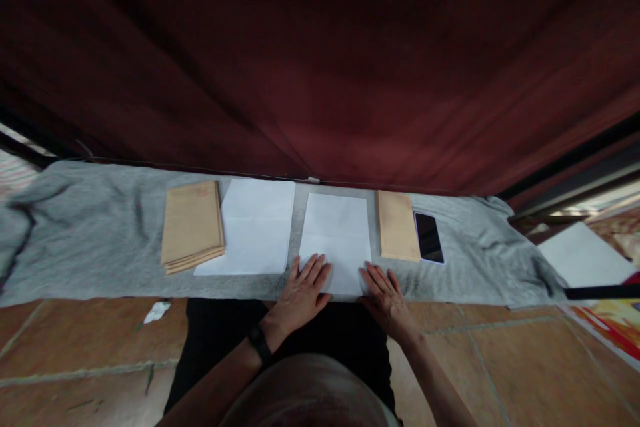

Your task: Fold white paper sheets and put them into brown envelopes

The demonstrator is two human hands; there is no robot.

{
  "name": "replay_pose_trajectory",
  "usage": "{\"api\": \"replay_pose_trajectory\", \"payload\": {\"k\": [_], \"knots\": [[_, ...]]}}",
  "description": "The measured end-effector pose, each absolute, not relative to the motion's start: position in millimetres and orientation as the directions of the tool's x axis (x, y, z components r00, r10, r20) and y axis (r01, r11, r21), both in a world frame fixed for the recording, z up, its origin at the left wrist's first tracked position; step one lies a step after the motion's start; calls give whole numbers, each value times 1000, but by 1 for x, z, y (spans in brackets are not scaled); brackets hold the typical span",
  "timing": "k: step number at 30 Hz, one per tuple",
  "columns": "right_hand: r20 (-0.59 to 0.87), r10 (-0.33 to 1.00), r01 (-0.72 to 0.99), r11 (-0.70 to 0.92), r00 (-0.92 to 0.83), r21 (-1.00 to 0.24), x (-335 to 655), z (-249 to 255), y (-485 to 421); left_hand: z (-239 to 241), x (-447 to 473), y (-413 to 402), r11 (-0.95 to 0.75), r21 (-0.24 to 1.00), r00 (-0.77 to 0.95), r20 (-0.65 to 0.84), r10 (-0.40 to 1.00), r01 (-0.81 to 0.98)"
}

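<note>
A white sheet of paper (338,233) lies on a grey cloth (90,233) in front of me. My left hand (301,290) rests flat on the sheet's near left corner, fingers spread. My right hand (386,297) lies flat at the near right corner, fingers stretched out and touching the paper's edge. Neither hand holds anything. A black band sits on my left wrist.
A stack of white paper (253,227) and a pile of brown envelopes (193,225) lie to the left. One brown envelope (397,225) and a dark phone (429,237) lie to the right. A dark red curtain (320,60) hangs behind. The floor is tiled.
</note>
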State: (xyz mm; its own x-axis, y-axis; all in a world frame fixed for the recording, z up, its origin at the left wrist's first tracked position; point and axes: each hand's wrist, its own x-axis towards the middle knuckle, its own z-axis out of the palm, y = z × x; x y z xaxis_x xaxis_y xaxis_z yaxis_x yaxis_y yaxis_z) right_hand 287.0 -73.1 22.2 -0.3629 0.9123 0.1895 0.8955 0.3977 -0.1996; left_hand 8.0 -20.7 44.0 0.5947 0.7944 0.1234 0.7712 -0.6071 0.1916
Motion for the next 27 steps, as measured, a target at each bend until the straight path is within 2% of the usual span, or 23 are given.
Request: {"api": "replay_pose_trajectory", "payload": {"k": [15,17,22,27], "knots": [[130,915,856,403,-382,-322,276,39,-61,42,20,-37,-597,60,584,155,797,800],[156,924,855,383,-350,-349,269,39,-49,42,21,-40,-592,84,575,158,802,802],[262,928,846,355,-266,-398,240,31,-6,50,21,-33,-566,232,532,194,824,791],[323,931,846,306,-170,-436,207,20,48,47,32,19,-474,352,396,271,877,807]]}}
